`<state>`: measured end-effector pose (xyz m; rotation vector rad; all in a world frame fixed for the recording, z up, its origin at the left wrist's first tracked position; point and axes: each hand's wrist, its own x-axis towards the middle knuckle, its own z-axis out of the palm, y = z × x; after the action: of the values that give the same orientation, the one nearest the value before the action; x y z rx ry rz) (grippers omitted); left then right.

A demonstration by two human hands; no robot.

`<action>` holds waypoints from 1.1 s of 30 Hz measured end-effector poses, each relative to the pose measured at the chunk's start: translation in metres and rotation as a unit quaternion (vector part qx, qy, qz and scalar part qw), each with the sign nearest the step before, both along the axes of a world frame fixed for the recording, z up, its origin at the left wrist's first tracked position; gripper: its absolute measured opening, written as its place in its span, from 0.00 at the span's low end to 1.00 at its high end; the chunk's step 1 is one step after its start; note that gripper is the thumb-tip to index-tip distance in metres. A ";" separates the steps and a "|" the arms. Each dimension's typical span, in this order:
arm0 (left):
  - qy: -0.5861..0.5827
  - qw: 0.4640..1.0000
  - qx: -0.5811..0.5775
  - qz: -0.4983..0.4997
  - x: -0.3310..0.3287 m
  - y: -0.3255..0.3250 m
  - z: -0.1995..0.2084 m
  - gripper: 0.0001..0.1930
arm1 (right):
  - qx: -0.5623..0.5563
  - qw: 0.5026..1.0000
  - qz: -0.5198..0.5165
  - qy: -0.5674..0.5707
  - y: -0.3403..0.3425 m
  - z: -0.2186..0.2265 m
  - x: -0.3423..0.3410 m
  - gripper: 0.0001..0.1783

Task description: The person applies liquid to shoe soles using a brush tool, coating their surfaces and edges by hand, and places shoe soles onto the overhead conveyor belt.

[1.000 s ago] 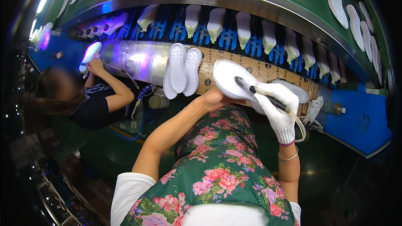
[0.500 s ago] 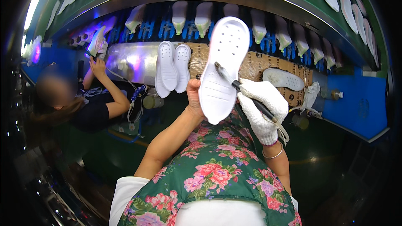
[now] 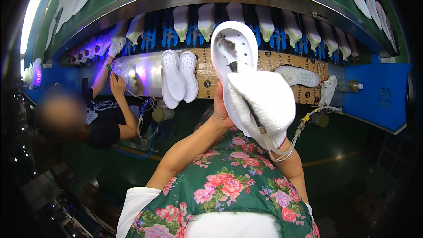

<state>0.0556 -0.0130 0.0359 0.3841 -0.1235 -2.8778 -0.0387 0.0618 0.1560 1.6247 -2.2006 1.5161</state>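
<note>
My left hand (image 3: 221, 110), bare, grips a white shoe sole (image 3: 233, 57) from behind and holds it upright in front of me. My right hand (image 3: 263, 101), in a white cloth glove, is shut on a small dark-handled brush (image 3: 229, 55). The brush's bristles lie against the upper part of the sole's inner face. Much of the sole's lower half is hidden by the gloved hand.
A pair of white soles (image 3: 178, 77) leans on the cardboard-covered conveyor ledge (image 3: 269, 61), and another sole (image 3: 299, 76) lies to the right. Rows of soles (image 3: 207, 20) hang on blue racks above. A co-worker (image 3: 103, 114) at left handles a sole under purple light.
I have raised the sole from lying tilted to upright and closer to my face. The brush has moved from the sole's middle up to its top end.
</note>
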 end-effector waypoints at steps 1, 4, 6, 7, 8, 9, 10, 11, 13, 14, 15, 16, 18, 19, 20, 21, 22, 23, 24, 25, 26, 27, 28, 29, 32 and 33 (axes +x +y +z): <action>0.024 0.999 0.045 -0.019 -0.004 0.002 -0.007 0.50 | 0.004 1.000 -0.002 0.007 -0.002 0.002 0.003 0.19; 0.058 0.998 0.013 0.005 -0.003 -0.005 -0.011 0.48 | -0.039 0.997 0.018 -0.066 -0.006 0.008 0.002 0.17; 0.099 0.991 0.081 0.036 -0.006 -0.008 -0.001 0.45 | -0.103 0.982 -0.002 -0.157 -0.007 0.011 0.000 0.13; 0.061 0.995 0.066 0.034 -0.008 -0.008 0.006 0.47 | -0.096 0.983 -0.028 -0.153 -0.005 0.009 0.001 0.13; 0.023 0.998 0.050 0.032 -0.011 -0.009 0.012 0.48 | -0.096 0.988 -0.039 -0.119 -0.006 0.011 0.002 0.13; 0.114 0.991 0.069 0.019 -0.013 -0.011 0.009 0.48 | -0.095 0.991 -0.050 -0.085 -0.008 0.013 0.002 0.13; 0.117 0.985 0.123 0.008 -0.012 -0.011 0.004 0.49 | -0.102 0.994 -0.044 -0.022 -0.012 0.017 0.003 0.13; 0.121 0.977 0.176 -0.001 -0.012 -0.012 -0.002 0.49 | -0.079 0.997 -0.019 -0.001 -0.009 0.007 0.004 0.15; 0.168 0.976 0.136 -0.001 -0.016 -0.018 -0.006 0.50 | -0.080 0.993 -0.019 -0.080 -0.011 -0.005 0.013 0.14; 0.171 0.977 0.126 0.012 -0.016 -0.021 -0.002 0.50 | -0.103 0.992 0.015 -0.068 -0.010 0.002 0.005 0.14; 0.174 0.978 0.116 0.023 -0.017 -0.025 0.002 0.50 | -0.097 0.989 -0.003 -0.108 -0.007 0.000 0.004 0.14; 0.124 0.988 0.088 0.019 -0.017 -0.028 0.006 0.50 | -0.091 0.985 -0.020 -0.147 -0.005 -0.001 0.003 0.14; 0.141 0.987 0.073 0.018 -0.020 -0.032 0.008 0.51 | -0.079 0.992 -0.018 -0.094 -0.002 -0.009 0.005 0.15; 0.138 0.988 0.066 0.019 -0.021 -0.035 0.006 0.51 | -0.067 0.997 -0.015 -0.039 -0.002 -0.014 0.005 0.15; 0.135 0.989 0.059 0.021 -0.020 -0.036 0.005 0.51 | -0.054 0.998 -0.011 0.017 -0.001 -0.016 0.005 0.15; 0.088 0.996 0.002 -0.005 -0.017 -0.033 0.007 0.52 | -0.055 0.998 -0.010 0.016 -0.001 -0.014 0.004 0.15; 0.152 0.988 0.005 -0.017 -0.019 -0.036 0.005 0.52 | -0.067 0.998 0.007 -0.021 -0.002 -0.012 0.002 0.14; 0.137 0.991 0.013 0.008 -0.019 -0.036 0.004 0.53 | -0.079 0.995 0.024 -0.058 -0.003 -0.010 0.000 0.13; 0.121 0.992 0.020 0.033 -0.021 -0.036 0.004 0.53 | -0.090 0.991 0.041 -0.095 -0.004 -0.009 -0.001 0.12; 0.091 0.995 0.033 0.036 -0.021 -0.041 0.006 0.52 | -0.110 0.980 0.013 -0.163 -0.003 -0.012 0.000 0.11; 0.089 0.995 -0.005 0.037 -0.022 -0.044 0.009 0.52 | -0.096 0.986 0.006 -0.137 0.000 -0.014 -0.001 0.13; 0.113 0.993 -0.007 0.042 -0.024 -0.045 0.013 0.51 | -0.084 0.990 -0.001 -0.112 0.003 -0.016 -0.002 0.15; 0.137 0.989 -0.009 0.048 -0.026 -0.045 0.016 0.51 | -0.086 0.995 0.016 -0.053 0.004 -0.021 -0.006 0.18; 0.125 0.991 -0.007 0.036 -0.026 -0.046 0.015 0.51 | -0.075 0.997 0.026 -0.015 0.004 -0.022 -0.002 0.16; 0.119 0.993 0.016 0.018 -0.024 -0.052 0.014 0.52 | -0.087 0.994 0.070 0.002 -0.004 -0.022 0.007 0.16; 0.123 0.992 -0.025 0.007 -0.024 -0.057 0.013 0.53 | -0.084 0.990 0.098 -0.049 -0.001 -0.016 0.001 0.16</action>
<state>0.0318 -0.0704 0.0492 0.0192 -0.1473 -2.8737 -0.0379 0.0608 0.1401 1.7922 -1.9415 1.8119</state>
